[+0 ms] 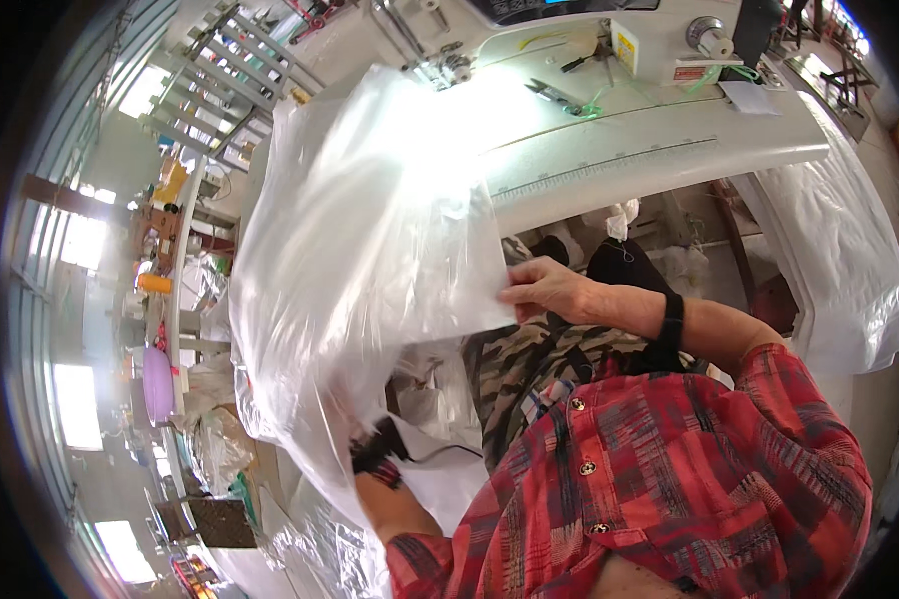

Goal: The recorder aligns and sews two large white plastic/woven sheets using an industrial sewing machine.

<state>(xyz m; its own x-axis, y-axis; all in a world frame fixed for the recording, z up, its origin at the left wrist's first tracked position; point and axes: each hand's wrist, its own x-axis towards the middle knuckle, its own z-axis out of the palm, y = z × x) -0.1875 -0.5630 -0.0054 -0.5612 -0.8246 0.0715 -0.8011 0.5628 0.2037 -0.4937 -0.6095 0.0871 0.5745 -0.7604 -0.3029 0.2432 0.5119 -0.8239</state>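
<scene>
A large translucent white plastic sheet (360, 250), possibly a bag, hangs over the front left of a sewing machine (609, 140) and down toward my lap. With thumb and fingers pinched together, my right hand (546, 288) grips the sheet at its lower right corner. My left hand (345, 409) is behind the lower left part of the sheet, seen only dimly through it, so its fingers are hidden. Under the machine's bright lamp, the sheet's upper end lies near the needle area (449, 68), where glare washes out detail.
Small thread snips (554, 97) lie on the machine bed, close to green thread. More stacked plastic sheets (839, 240) drape over the table's right side. A metal rack (225, 80) stands at the far left, and a purple round object (157, 384) is beside a shelf.
</scene>
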